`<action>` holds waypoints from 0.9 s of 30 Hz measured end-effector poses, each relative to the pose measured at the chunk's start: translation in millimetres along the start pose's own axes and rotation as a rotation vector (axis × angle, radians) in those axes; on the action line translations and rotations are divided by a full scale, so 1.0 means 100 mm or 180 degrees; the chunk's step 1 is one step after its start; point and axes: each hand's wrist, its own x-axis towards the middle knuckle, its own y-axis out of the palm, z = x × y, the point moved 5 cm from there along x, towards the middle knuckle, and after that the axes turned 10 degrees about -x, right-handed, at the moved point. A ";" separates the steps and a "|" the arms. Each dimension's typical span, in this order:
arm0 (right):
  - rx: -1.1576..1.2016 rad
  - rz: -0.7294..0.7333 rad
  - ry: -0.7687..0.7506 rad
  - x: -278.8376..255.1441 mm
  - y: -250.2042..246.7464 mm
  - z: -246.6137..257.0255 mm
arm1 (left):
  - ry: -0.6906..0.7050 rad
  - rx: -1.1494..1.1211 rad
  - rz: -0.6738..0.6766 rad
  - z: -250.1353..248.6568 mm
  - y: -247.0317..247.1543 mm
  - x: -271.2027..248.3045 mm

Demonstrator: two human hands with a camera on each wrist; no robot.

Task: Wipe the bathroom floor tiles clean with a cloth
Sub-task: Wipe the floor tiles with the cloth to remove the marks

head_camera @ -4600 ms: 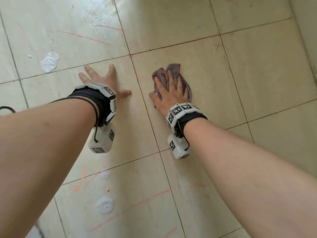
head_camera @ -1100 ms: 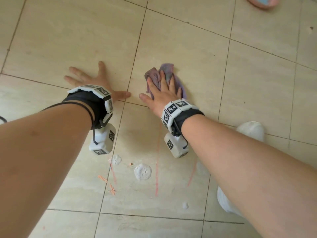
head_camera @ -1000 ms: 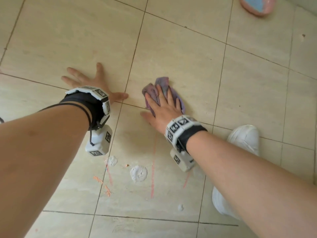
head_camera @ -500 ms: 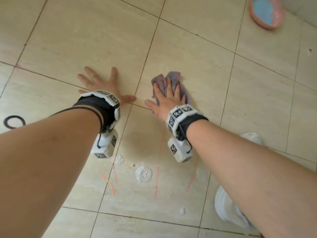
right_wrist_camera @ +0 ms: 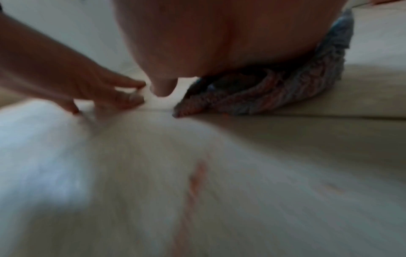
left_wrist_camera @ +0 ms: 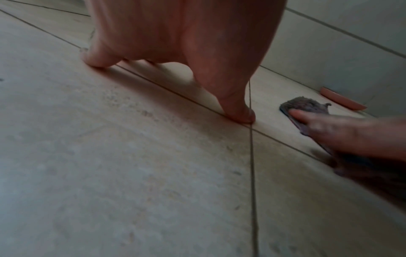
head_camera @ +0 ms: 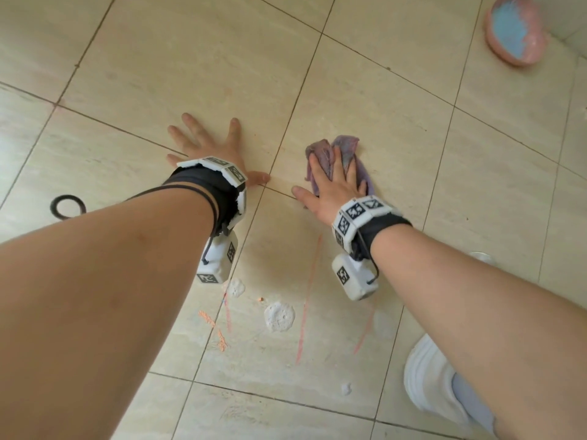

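A crumpled purple cloth (head_camera: 346, 147) lies on the beige floor tiles (head_camera: 190, 58) in the head view. My right hand (head_camera: 333, 182) presses flat on it with straight fingers, thumb out on the bare tile. My left hand (head_camera: 206, 144) is spread flat on the tile to the left, thumb near the grout line. The left wrist view shows my left thumb (left_wrist_camera: 239, 113) on the grout and the cloth (left_wrist_camera: 307, 106) under the right fingers. The right wrist view, blurred, shows the cloth (right_wrist_camera: 274, 90) under my palm. Red streaks (head_camera: 306, 296) and white foam blobs (head_camera: 279, 315) mark the tile near me.
A pink and blue dish (head_camera: 514, 30) lies at the far right near the wall. A black ring (head_camera: 68, 206) lies on the floor at the left. My white shoe (head_camera: 435, 385) stands at the lower right. An orange smear (head_camera: 216, 331) sits by the grout line.
Over the last second my right hand pulled the cloth back toward me, then pushed it forward again. The left hand has stayed planted on the tile.
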 end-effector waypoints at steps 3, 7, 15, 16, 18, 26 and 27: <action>0.0192 0.0086 -0.0004 0.13 -0.20 0.14 | 0.0008 -0.0008 -0.0006 0.00 -0.01 -0.01; 0.0256 -0.0034 -0.0098 0.21 -0.31 0.23 | 0.0083 -0.0105 -0.0043 0.11 0.01 0.00; 0.0072 -0.0239 -0.0145 0.33 -0.42 0.42 | -0.0014 -0.0246 -0.0146 0.55 -0.08 0.00; 0.0039 -0.0256 -0.0182 0.37 -0.47 0.50 | -0.0071 -0.0268 -0.0148 0.60 -0.09 0.00; -0.0029 -0.0283 -0.0332 0.43 -0.54 0.71 | -0.0107 -0.0293 -0.0143 0.67 -0.09 0.01; -0.0588 -0.0354 -0.1282 -0.11 0.05 0.80 | -0.0055 -0.0215 -0.0099 0.69 -0.13 0.01; -0.0682 -0.0318 -0.1276 -0.20 0.15 0.64 | -0.0056 -0.0230 -0.0083 0.69 -0.13 0.00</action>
